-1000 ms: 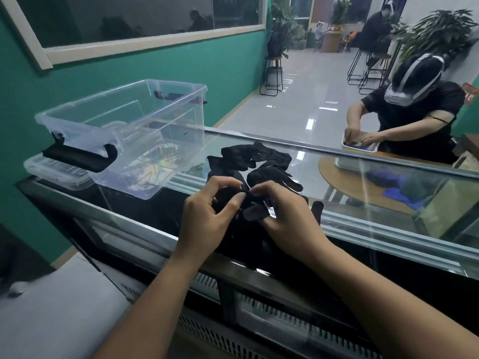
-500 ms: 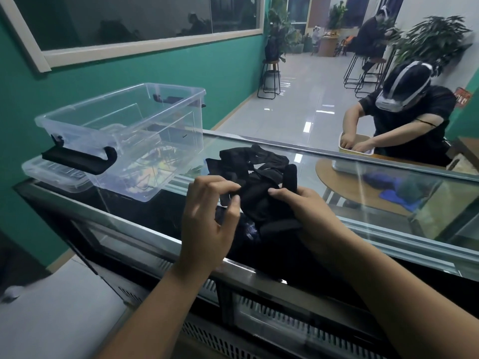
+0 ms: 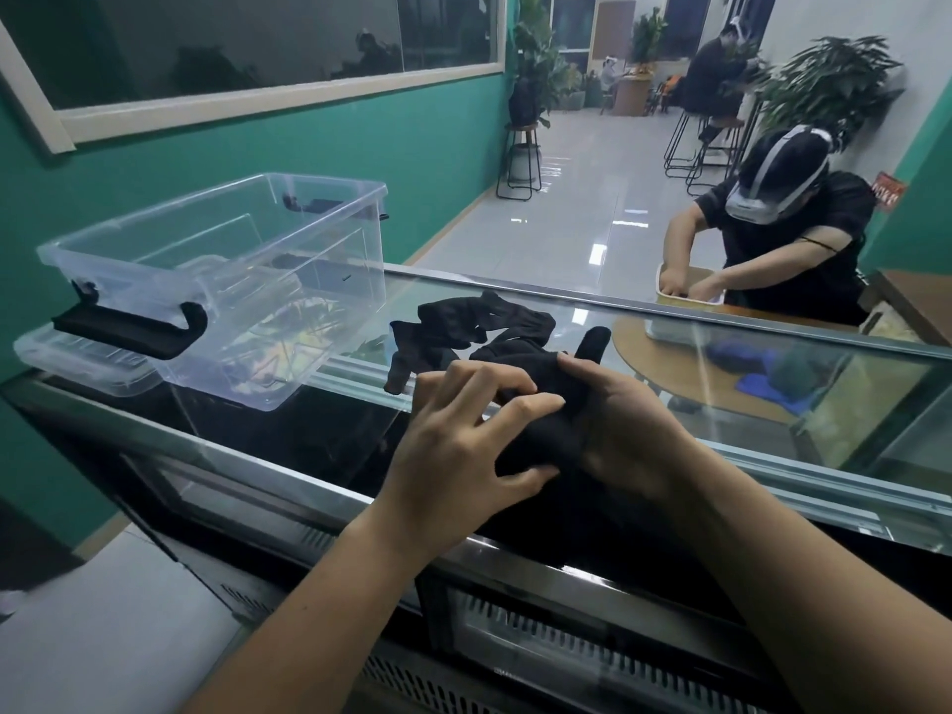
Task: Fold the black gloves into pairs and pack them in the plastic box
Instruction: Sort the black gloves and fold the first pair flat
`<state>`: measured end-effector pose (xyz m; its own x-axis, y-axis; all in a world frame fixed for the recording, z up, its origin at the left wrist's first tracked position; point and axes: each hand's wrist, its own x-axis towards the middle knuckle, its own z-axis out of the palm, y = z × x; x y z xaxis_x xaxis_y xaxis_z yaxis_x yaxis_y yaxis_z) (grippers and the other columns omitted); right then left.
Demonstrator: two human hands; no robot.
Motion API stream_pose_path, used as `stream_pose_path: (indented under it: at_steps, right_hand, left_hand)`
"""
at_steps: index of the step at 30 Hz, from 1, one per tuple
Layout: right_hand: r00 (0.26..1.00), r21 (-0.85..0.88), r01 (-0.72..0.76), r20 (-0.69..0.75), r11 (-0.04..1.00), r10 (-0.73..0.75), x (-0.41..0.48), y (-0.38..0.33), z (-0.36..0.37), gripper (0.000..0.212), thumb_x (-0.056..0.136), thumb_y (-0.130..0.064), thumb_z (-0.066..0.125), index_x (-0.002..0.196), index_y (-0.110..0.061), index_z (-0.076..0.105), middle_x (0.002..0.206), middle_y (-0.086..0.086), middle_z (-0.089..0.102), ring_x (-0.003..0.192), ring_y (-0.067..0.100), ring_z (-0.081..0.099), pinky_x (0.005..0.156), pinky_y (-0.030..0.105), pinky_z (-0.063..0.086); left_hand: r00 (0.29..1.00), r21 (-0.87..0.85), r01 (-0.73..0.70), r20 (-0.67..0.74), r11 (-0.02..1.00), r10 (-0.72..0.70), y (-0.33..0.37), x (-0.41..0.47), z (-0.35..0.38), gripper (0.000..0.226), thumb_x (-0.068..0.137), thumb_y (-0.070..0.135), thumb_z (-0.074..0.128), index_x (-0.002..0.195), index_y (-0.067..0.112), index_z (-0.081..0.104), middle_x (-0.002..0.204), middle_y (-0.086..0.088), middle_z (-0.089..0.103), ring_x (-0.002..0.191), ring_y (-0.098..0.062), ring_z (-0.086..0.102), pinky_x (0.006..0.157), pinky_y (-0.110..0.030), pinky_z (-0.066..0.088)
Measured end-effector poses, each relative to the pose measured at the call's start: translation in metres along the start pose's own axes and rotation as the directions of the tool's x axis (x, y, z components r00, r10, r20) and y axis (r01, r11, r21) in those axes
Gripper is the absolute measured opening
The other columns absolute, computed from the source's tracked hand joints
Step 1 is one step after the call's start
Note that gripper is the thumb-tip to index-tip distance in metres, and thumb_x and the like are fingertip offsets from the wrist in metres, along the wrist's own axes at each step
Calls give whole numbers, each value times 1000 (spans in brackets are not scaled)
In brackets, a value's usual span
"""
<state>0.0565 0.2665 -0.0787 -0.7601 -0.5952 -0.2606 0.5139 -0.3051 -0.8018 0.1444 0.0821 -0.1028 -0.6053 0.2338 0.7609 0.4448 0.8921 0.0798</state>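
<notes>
Nearest the camera, both hands worked over the near edge of the glass-topped surface point(image 3: 669, 327). The left hand point(image 3: 463, 435) had its fingers spread and curled down onto a folded glove bundle point(image 3: 541, 435), with the thumb tucked under the bundle's near side; its grip was closing on the fabric, not fully clenched. The right hand point(image 3: 633, 430) cupped the same bundle from the right, with the thumb pressed on top; its grip was closed on the bundle. One black glove finger point(image 3: 592, 342) stood up just beyond the right hand. Whether the bundle held one glove or two could not be told.

Just beyond the hands, toward the middle of the surface, lay the loose gloves point(image 3: 474, 322) in a crumpled heap, touching the held bundle.

Further left, at the left end of the surface, stood the plastic box point(image 3: 329, 239), open-topped, with a black latch handle point(image 3: 134, 324) on its near end. It rested on what appeared to be its lid point(image 3: 67, 358). No gloves were visible inside it.

Handling judgement: the gloves appeared thin, light and limp. A fold would likely spring open unless it was pinched across the full width. The bundle should be taken at its middle, with the thumb below and the fingers above, and kept compressed until it was set in the box.
</notes>
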Motion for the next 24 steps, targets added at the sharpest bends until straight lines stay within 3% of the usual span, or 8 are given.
stream_pose_path:
  at_steps: [3, 7, 9, 11, 14, 17, 19, 24]
  right_hand:
    - [1000, 30, 5, 24, 1000, -5, 1, -2, 3, 49, 112, -32, 43, 145, -3, 64, 152, 21, 62, 126, 32, 62, 98, 39, 54]
    - [999, 133, 48, -17, 990, -46, -1, -3, 6, 50, 109, -33, 50, 141, 1, 67, 132, 19, 74, 110, 30, 76, 95, 41, 64]
    - [999, 173, 52, -5, 984, -51, -1, -4, 2, 42, 106, -36, 55, 115, -5, 82, 124, 14, 78, 115, 31, 76, 100, 46, 62]
    - [999, 192, 26, -29, 981, -21, -2, -6, -2, 32, 101, -36, 64, 98, -8, 79, 109, 5, 81, 117, 31, 75, 104, 49, 59]
    - [1000, 134, -27, -10, 991, 29, 1, -5, -10, 40, 100, -34, 68, 133, -12, 67, 127, 16, 73, 136, 36, 63, 116, 52, 51]
    - [999, 26, -45, -2, 999, 45, 3, -4, -13, 36, 103, -26, 63, 134, -8, 70, 143, 24, 63, 139, 39, 57, 120, 54, 46]
    - [999, -6, -33, -10, 999, 33, 4, -4, -18, 32, 106, -17, 58, 132, -7, 73, 142, 29, 63, 136, 39, 57, 120, 54, 45]
    - [998, -117, 55, -28, 992, -58, 11, -9, -33, 40, 109, -1, 45, 144, -2, 64, 145, 28, 65, 141, 42, 59, 110, 46, 57]
  left_hand:
    - [998, -21, -26, -55, 999, 25, 1, 1, 4, 23, 88, 27, 87, 110, 23, 84, 113, 5, 73, 109, -22, 69, 95, -38, 45]
    - [995, -61, -18, -99, 998, 12, 1, -2, 7, 9, 94, 14, 81, 100, 19, 85, 97, 6, 75, 92, -19, 71, 83, -37, 48]
    - [996, -92, -5, -93, 996, -4, 5, -7, 8, 9, 93, 14, 81, 99, 19, 84, 96, 6, 75, 92, -18, 71, 82, -39, 51]
    - [997, -130, -1, -72, 992, -8, 8, -14, 9, 9, 94, 14, 81, 100, 19, 84, 95, 7, 75, 92, -18, 71, 82, -41, 52]
    - [999, -159, -16, -34, 987, 11, 10, -24, 9, 8, 95, 17, 80, 101, 20, 85, 94, 7, 75, 88, -19, 72, 83, -40, 53]
    - [999, -180, -24, 18, 983, 27, 13, -33, 8, 10, 98, 21, 78, 105, 20, 84, 96, 8, 75, 88, -18, 72, 84, -40, 53]
    - [999, -194, -18, 40, 981, 26, 15, -38, 8, 10, 100, 22, 77, 108, 21, 84, 98, 9, 74, 88, -16, 71, 82, -40, 53]
    - [999, -213, -3, 46, 977, 13, 29, -42, 12, 12, 103, 25, 76, 111, 21, 84, 101, 10, 74, 88, -13, 67, 78, -36, 50]
